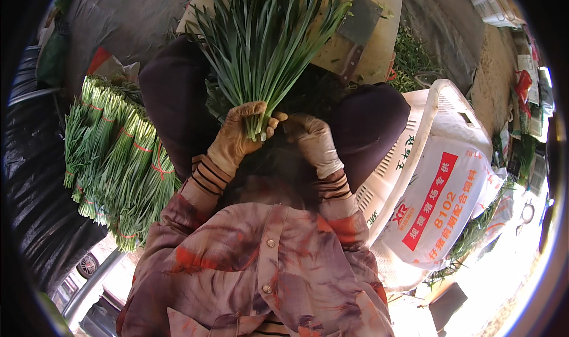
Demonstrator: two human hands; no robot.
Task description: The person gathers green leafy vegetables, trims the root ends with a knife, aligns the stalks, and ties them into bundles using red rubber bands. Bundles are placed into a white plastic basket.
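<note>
My left hand (235, 132), in a soiled glove, grips a loose bunch of green garlic chives (262, 48) by the pale stem ends. The leaves fan out away from me over my lap and a cutting board (380, 52). Close to the right of the stem ends is my right hand (316, 143), also gloved, with its fingers curled. Whether anything is pinched in those fingers is hidden. On the board lies a cleaver (362, 19), its dark handle pointing back toward my right knee.
Several chive bundles tied with red bands (129, 159) are stacked at my left. A white plastic basket (438, 99) stands by my right knee, with a printed white sack (440, 208) over its side. Leaf trimmings (411, 57) lie beside the board. Black plastic sheeting (35, 172) is at far left.
</note>
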